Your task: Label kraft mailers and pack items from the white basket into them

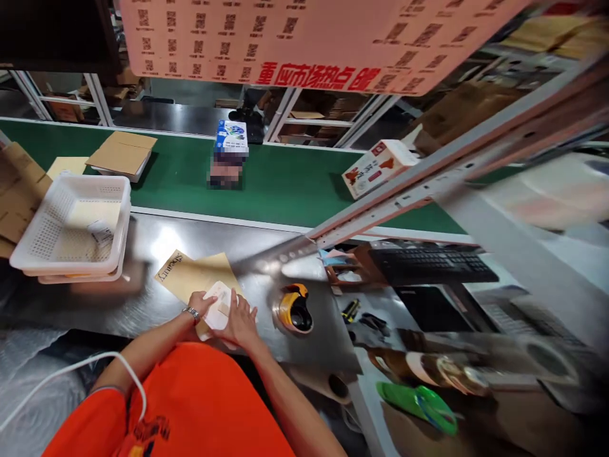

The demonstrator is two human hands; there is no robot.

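Observation:
A small white flat packet [217, 293] with a beige patch lies between my hands near the table's front edge. My left hand [202, 304], with a metal watch at the wrist, grips its left edge. Across the right side of the packet, my right hand [242, 319] holds it with fingers bent over it. Under and behind the packet are tan kraft envelopes [190, 270], one printed with "beauty". To the right of my hands stands a yellow and black tape dispenser [294, 308].
Stacked white plastic baskets [124, 197] with papers inside stand at left on the metal table [143, 311]. Behind runs a green conveyor [290, 184] carrying a white box [378, 166] and a blue-white box [232, 134]. A slanted metal post [361, 219] and keyboard [432, 263] are at right.

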